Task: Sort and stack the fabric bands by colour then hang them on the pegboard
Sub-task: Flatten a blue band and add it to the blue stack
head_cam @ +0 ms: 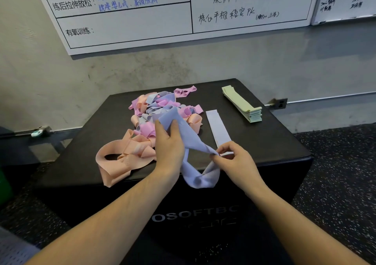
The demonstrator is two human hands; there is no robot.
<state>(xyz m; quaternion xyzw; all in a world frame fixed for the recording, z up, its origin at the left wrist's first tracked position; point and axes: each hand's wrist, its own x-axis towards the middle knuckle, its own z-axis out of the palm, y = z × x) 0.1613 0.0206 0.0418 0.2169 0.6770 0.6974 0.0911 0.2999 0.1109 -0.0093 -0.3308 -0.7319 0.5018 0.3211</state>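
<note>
Both my forearms reach in from the bottom edge toward a black soft box [264, 142]. My left hand [167, 142] has its thumb and fingers closed around the upper part of a lavender band [191, 140], gathering the fabric in a pinch. My right hand [234, 158] pinches the same band's lower fold between thumb and fingertips, so the cloth stretches between the two hands and droops in a loop over the box's near edge.

Just behind my left hand lies a tangled heap of bands [162, 110] in pink, peach and lavender, and a large peach band [120, 161] sprawls at its near left, hanging slightly over the edge. Just beyond my right hand one flat lavender band [216, 126] lies straight on the box. Farther right, near the back corner, sits a neat stack of green bands [242, 103].

Against the wall behind leans a whiteboard [132, 24] covered in handwriting.
</note>
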